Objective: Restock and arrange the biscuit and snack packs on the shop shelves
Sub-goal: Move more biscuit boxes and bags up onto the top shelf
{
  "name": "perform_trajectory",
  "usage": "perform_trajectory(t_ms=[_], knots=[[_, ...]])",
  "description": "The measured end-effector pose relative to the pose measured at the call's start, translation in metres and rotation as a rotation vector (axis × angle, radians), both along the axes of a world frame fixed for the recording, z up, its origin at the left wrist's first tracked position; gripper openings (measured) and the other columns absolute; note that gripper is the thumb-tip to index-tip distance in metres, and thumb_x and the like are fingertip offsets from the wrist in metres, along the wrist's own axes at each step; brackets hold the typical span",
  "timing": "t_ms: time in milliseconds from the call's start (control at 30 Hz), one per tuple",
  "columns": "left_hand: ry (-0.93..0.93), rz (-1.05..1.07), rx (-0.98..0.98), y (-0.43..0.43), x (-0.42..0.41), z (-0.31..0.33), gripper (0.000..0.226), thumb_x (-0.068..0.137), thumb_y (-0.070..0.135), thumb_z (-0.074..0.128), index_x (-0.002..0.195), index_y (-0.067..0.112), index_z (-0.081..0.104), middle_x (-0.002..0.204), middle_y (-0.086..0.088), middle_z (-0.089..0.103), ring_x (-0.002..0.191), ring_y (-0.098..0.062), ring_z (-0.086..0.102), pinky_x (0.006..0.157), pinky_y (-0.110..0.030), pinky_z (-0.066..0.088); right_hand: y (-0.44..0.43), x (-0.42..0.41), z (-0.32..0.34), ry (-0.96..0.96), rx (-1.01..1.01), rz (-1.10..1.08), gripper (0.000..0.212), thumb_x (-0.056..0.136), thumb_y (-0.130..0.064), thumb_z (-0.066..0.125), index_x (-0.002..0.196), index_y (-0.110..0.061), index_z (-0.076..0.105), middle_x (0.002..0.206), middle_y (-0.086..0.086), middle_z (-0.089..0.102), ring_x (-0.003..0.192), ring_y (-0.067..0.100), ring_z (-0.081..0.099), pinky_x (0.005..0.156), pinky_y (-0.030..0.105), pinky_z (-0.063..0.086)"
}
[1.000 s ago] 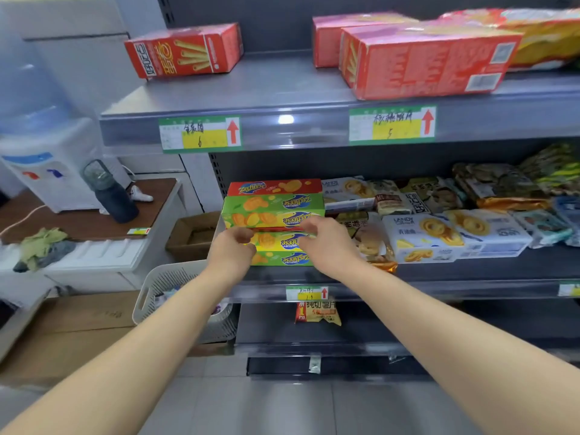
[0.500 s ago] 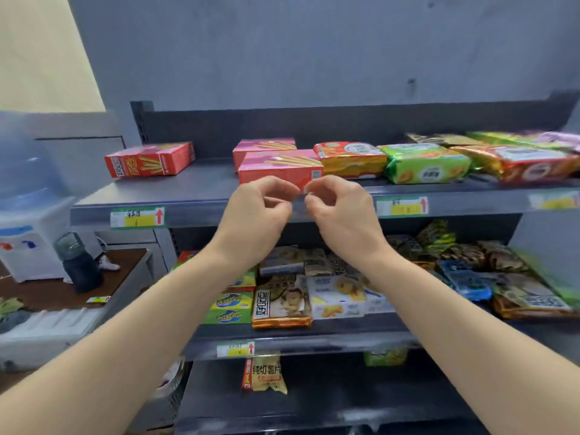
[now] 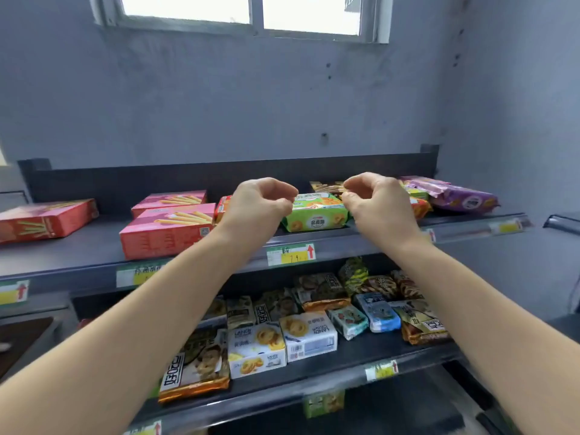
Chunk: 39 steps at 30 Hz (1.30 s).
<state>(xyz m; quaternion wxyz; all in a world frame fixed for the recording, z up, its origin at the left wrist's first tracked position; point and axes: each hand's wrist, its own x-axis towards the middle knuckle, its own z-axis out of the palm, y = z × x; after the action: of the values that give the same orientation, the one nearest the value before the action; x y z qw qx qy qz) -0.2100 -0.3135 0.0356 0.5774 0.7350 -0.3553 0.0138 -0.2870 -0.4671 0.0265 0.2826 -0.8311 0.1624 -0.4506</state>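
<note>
My left hand [image 3: 257, 205] and my right hand [image 3: 378, 202] are raised at the top shelf [image 3: 94, 246], both with fingers curled and nothing in them. Between them lies a green biscuit pack [image 3: 315, 211]; each hand is close to one end of it, and I cannot tell whether they touch it. An orange pack [image 3: 221, 207] is mostly hidden behind my left hand. Left of it lie two pink stick-biscuit boxes [image 3: 169, 229] and a red box [image 3: 44, 219]. A purple pack [image 3: 461, 199] lies at the right end.
The middle shelf [image 3: 361, 353] holds white cookie boxes [image 3: 257, 346], a blue pack [image 3: 379, 312] and several brown and orange snack packs. Price tags [image 3: 290, 254] line the shelf fronts. A grey wall and a window [image 3: 251, 11] rise behind the shelving.
My view has tilted up from the middle shelf to the top one. Both hands left the stacked boxes, rose, moved right and spread apart to either side of the green pack.
</note>
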Motion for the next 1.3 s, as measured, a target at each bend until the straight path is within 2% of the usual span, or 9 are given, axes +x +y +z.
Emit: perform_trajectory(t_ms=[167, 300, 433, 567, 667, 767, 1133, 1233, 1300], knots=[[0.018, -0.078, 0.011, -0.056, 0.015, 0.012, 0.020, 0.086, 0.005, 0.059, 0.086, 0.022, 0.067, 0.097, -0.001, 0.069, 0.091, -0.020, 0.065, 0.085, -0.040, 0.054, -0.052, 0.000, 0.009, 0.002, 0.062, -0.115, 0.021, 0.088, -0.014, 0.058, 0.106, -0.010, 0.067, 0.094, 0.001, 0.066, 0.084, 0.015, 0.060, 0.080, 0.027, 0.050], [0.019, -0.164, 0.050, -0.106, 0.036, 0.023, 0.019, 0.086, 0.004, 0.057, 0.089, 0.020, 0.066, 0.094, -0.003, 0.067, 0.092, -0.020, 0.064, 0.089, -0.034, 0.054, -0.093, 0.002, 0.014, 0.027, 0.129, -0.211, 0.016, 0.087, -0.013, 0.060, 0.101, -0.012, 0.068, 0.094, 0.001, 0.065, 0.086, 0.015, 0.060, 0.075, 0.023, 0.045], [0.018, -0.197, 0.098, -0.158, 0.058, 0.036, 0.024, 0.085, 0.000, 0.052, 0.084, 0.020, 0.064, 0.096, -0.008, 0.068, 0.097, -0.028, 0.065, 0.090, -0.042, 0.054, -0.134, 0.004, 0.023, 0.036, 0.194, -0.281, 0.014, 0.086, -0.012, 0.061, 0.099, -0.011, 0.068, 0.095, 0.004, 0.064, 0.090, 0.018, 0.058, 0.083, 0.028, 0.047], [-0.020, -0.200, 0.150, -0.209, 0.076, 0.041, 0.016, 0.089, 0.005, 0.052, 0.090, 0.016, 0.064, 0.098, -0.009, 0.067, 0.099, -0.023, 0.065, 0.087, -0.034, 0.055, -0.167, 0.010, 0.030, 0.045, 0.250, -0.298, 0.005, 0.086, -0.011, 0.060, 0.086, -0.015, 0.064, 0.092, 0.006, 0.064, 0.084, 0.021, 0.058, 0.078, 0.038, 0.052], [-0.059, -0.203, 0.202, -0.246, 0.085, 0.041, 0.014, 0.090, 0.007, 0.053, 0.095, 0.014, 0.064, 0.098, -0.007, 0.065, 0.098, -0.021, 0.064, 0.083, -0.029, 0.054, -0.191, 0.018, 0.032, 0.073, 0.268, -0.293, 0.007, 0.087, -0.011, 0.059, 0.083, -0.016, 0.063, 0.084, 0.003, 0.062, 0.083, 0.022, 0.058, 0.071, 0.035, 0.050], [-0.094, -0.193, 0.250, -0.281, 0.094, 0.041, 0.015, 0.090, 0.007, 0.053, 0.097, 0.014, 0.064, 0.099, -0.005, 0.063, 0.098, -0.021, 0.062, 0.075, -0.026, 0.051, -0.214, 0.029, 0.029, 0.110, 0.271, -0.263, 0.007, 0.086, -0.011, 0.059, 0.082, -0.015, 0.063, 0.087, 0.005, 0.064, 0.093, 0.025, 0.062, 0.082, 0.037, 0.051], [-0.168, -0.028, 0.499, -0.382, 0.153, 0.036, 0.011, 0.086, 0.004, 0.051, 0.090, 0.014, 0.051, 0.089, -0.007, 0.048, 0.079, -0.021, 0.044, 0.068, -0.030, 0.039, -0.273, 0.065, 0.021, 0.460, 0.223, -0.221, 0.025, 0.089, -0.017, 0.059, 0.106, 0.001, 0.064, 0.106, 0.017, 0.066, 0.093, 0.032, 0.067, 0.082, 0.043, 0.054], [-0.219, -0.032, 0.597, -0.401, 0.169, 0.036, 0.007, 0.087, 0.008, 0.052, 0.091, 0.014, 0.051, 0.087, -0.006, 0.049, 0.081, -0.022, 0.047, 0.063, -0.026, 0.042, -0.282, 0.073, 0.022, 0.546, 0.257, -0.211, 0.030, 0.091, -0.019, 0.058, 0.115, 0.000, 0.059, 0.115, 0.017, 0.063, 0.097, 0.031, 0.066, 0.087, 0.047, 0.054], [-0.247, -0.055, 0.684, -0.411, 0.177, 0.034, 0.005, 0.091, 0.012, 0.050, 0.095, 0.012, 0.053, 0.094, -0.007, 0.053, 0.088, -0.027, 0.057, 0.071, -0.029, 0.050, -0.286, 0.077, 0.023, 0.598, 0.309, -0.206, 0.034, 0.092, -0.019, 0.057, 0.121, -0.001, 0.056, 0.118, 0.018, 0.062, 0.094, 0.029, 0.068, 0.087, 0.044, 0.055]])
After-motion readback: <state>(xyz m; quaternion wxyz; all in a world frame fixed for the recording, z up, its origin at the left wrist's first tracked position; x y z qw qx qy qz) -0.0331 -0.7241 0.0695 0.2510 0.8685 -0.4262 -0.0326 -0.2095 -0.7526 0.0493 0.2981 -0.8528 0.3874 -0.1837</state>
